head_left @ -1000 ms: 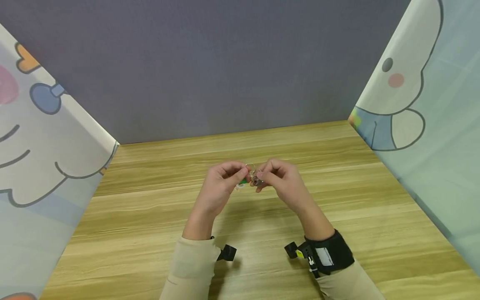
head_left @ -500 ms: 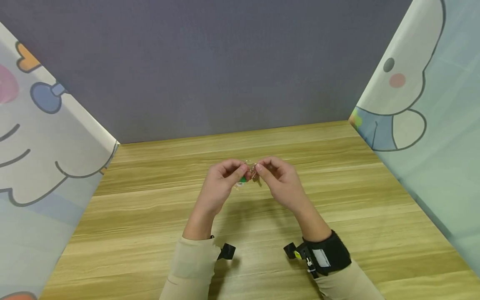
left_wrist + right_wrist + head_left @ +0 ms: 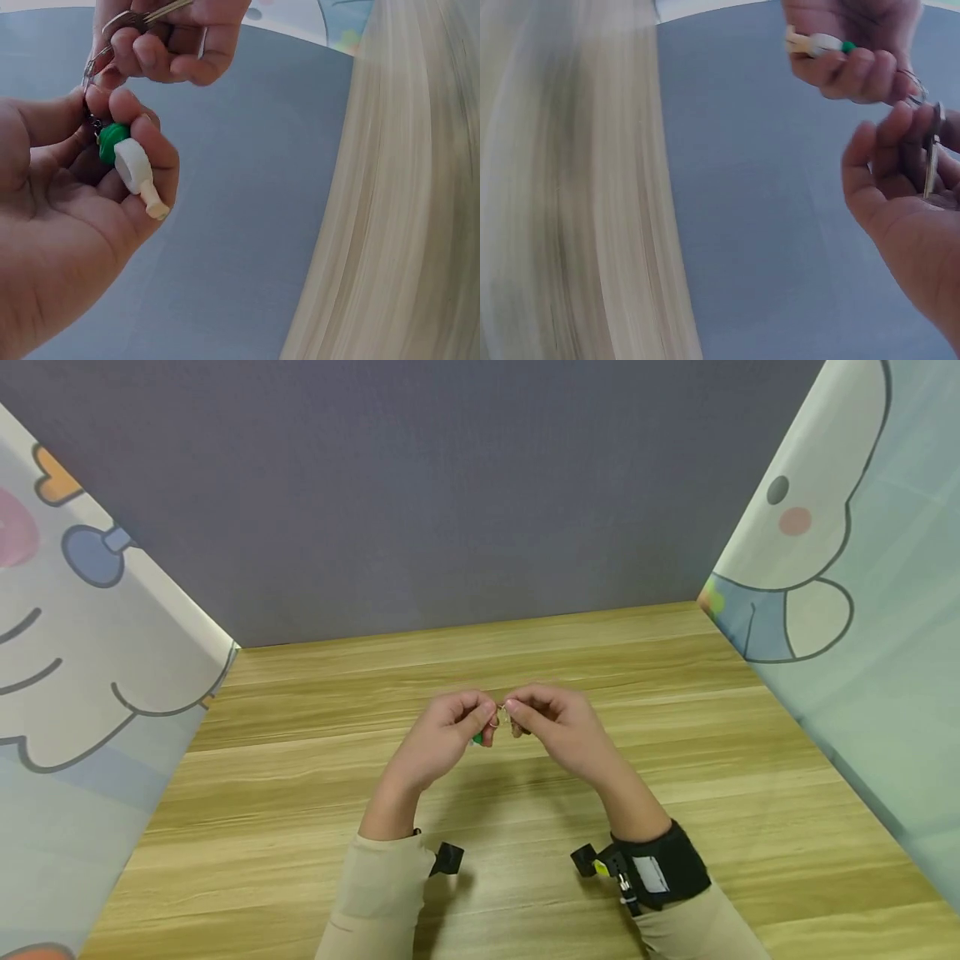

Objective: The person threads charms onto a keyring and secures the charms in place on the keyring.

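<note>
My left hand (image 3: 437, 739) and right hand (image 3: 564, 731) meet above the table, fingertips a small gap apart. Between them shows a thin metal key ring (image 3: 919, 91). The left thumb and forefinger pinch the ring's end of a keychain, whose charm (image 3: 133, 163) has a green piece, a white round piece and a pale peach end. That charm lies along the curled left fingers. In the right hand is a metal key (image 3: 931, 154), pinched near its head, its blade lying over the fingers. Much of the ring is hidden behind fingertips.
Beneath both hands spreads a wood-grain table (image 3: 300, 827). A grey panel (image 3: 465, 502) rises at its far edge, and cartoon-printed sheets (image 3: 862, 693) stand at both sides. Each wrist carries a small black camera (image 3: 448, 858).
Both hands have lowered slightly toward me. The right fingers have shifted their hold, and the key parts that showed between the hands are now mostly behind the right fingers in the head view.
</note>
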Tool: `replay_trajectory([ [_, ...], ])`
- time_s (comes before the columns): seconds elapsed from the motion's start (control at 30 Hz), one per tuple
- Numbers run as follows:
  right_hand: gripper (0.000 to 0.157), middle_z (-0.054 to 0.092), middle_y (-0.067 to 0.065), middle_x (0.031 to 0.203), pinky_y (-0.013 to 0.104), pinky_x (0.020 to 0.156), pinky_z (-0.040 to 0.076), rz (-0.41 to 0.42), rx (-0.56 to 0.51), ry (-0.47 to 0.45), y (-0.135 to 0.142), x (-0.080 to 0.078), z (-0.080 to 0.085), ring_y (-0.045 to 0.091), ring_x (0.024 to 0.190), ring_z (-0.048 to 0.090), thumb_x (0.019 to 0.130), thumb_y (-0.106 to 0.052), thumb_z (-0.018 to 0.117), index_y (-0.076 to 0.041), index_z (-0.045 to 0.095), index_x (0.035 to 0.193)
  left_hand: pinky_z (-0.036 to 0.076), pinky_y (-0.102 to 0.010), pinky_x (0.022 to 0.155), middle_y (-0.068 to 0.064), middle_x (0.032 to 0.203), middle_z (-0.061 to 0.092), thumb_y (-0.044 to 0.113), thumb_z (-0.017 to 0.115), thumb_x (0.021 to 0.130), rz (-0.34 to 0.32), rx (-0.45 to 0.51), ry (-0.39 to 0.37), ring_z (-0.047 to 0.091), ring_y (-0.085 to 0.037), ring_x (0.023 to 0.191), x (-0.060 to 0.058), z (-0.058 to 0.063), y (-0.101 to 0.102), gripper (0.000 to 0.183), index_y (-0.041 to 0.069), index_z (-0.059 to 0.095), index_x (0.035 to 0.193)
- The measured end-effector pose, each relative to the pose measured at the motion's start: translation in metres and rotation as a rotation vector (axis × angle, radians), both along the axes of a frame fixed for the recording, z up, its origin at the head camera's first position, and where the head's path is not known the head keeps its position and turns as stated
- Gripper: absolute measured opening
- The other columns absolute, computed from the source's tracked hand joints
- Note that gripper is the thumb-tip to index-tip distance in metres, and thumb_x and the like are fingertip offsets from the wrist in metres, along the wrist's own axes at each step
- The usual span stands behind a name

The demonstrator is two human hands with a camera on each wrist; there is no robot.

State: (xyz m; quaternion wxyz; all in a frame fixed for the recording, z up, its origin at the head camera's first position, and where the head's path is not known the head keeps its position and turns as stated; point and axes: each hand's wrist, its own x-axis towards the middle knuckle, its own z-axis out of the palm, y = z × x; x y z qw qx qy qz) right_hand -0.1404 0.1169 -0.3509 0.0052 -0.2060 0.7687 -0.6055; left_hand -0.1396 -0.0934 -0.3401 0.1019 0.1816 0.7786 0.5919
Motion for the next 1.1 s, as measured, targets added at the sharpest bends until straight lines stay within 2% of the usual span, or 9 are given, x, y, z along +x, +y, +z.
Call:
replay_trajectory([
  [0.2,0.024,0.067,0.003,0.089,0.031,0.09,0.059,0.073,-0.052,-0.163,0.006,-0.001,0.003,0.016,0.085,0.065,0.11,-0.018,0.061,0.002,0.073,0.114,0.047,-0.031,0.073,-0.004,0.087,0.067,0.025,0.059,0.111,0.044,-0.014,0.014,0.065,-0.029,0.085,-0.001,-0.003,0.002,0.019,0.011,0.071,0.105],
  [0.3,0.026,0.066,0.0,0.087,0.032,0.095,0.06,0.055,-0.094,-0.202,0.004,-0.001,0.002,0.015,0.083,0.066,0.11,-0.018,0.06,0.005,0.071,0.113,0.053,-0.036,0.08,-0.009,0.092,0.073,0.022,0.063,0.109,0.077,0.036,0.02,0.07,-0.028,0.088,-0.001,-0.005,0.002,0.014,0.01,0.068,0.114],
  [0.4,0.025,0.065,-0.002,0.084,0.03,0.094,0.06,-0.007,-0.116,-0.206,0.001,0.0,0.001,0.015,0.083,0.066,0.11,-0.019,0.06,0.004,0.071,0.111,0.056,-0.04,0.091,-0.01,0.105,0.074,0.021,0.067,0.107,0.14,0.085,0.034,0.071,-0.024,0.098,0.0,-0.007,0.003,0.015,0.01,0.065,0.117],
  [0.5,0.025,0.066,0.0,0.084,0.028,0.09,0.06,-0.088,-0.128,-0.18,-0.003,0.0,0.0,0.015,0.083,0.066,0.11,-0.019,0.061,0.003,0.072,0.112,0.056,-0.037,0.089,-0.006,0.111,0.072,0.024,0.071,0.104,0.241,0.074,0.064,0.068,-0.019,0.102,0.002,-0.007,0.003,0.014,0.011,0.069,0.11],
  [0.57,0.025,0.066,0.002,0.085,0.028,0.085,0.06,-0.14,-0.137,-0.15,-0.006,0.0,-0.001,0.015,0.083,0.065,0.11,-0.019,0.061,0.003,0.072,0.112,0.054,-0.033,0.081,-0.004,0.106,0.072,0.027,0.073,0.103,0.286,0.044,0.077,0.064,-0.018,0.094,0.004,-0.006,0.003,0.015,0.012,0.075,0.104],
  [0.7,0.022,0.065,0.003,0.084,0.025,0.077,0.058,-0.215,-0.157,-0.074,-0.01,0.0,-0.003,0.014,0.079,0.063,0.109,-0.016,0.063,0.004,0.072,0.11,0.046,-0.029,0.068,-0.004,0.091,0.073,0.028,0.072,0.103,0.258,0.027,0.049,0.056,-0.02,0.076,0.006,-0.001,0.007,0.02,0.012,0.082,0.099],
  [0.8,0.02,0.067,0.004,0.085,0.025,0.074,0.058,-0.229,-0.162,-0.013,-0.014,0.001,-0.005,0.013,0.077,0.064,0.108,-0.013,0.063,0.004,0.072,0.108,0.048,-0.028,0.07,-0.003,0.089,0.072,0.025,0.072,0.104,0.232,0.07,0.003,0.058,-0.022,0.077,0.007,0.001,0.011,0.019,0.009,0.082,0.103],
  [0.97,0.017,0.069,0.012,0.09,0.026,0.072,0.058,-0.208,-0.129,0.046,-0.017,0.004,-0.007,0.012,0.078,0.065,0.108,-0.012,0.063,0.002,0.073,0.107,0.052,-0.027,0.071,-0.004,0.096,0.073,0.018,0.072,0.103,0.293,0.128,-0.011,0.064,-0.021,0.081,0.007,0.002,0.016,0.016,0.005,0.081,0.108],
  [1.1,0.017,0.07,0.015,0.09,0.026,0.071,0.058,-0.189,-0.098,0.063,-0.018,0.006,-0.007,0.012,0.078,0.065,0.108,-0.014,0.064,0.0,0.074,0.107,0.052,-0.026,0.072,-0.009,0.1,0.073,0.016,0.068,0.105,0.314,0.117,0.014,0.065,-0.022,0.082,0.007,0.002,0.016,0.016,0.005,0.079,0.109],
])
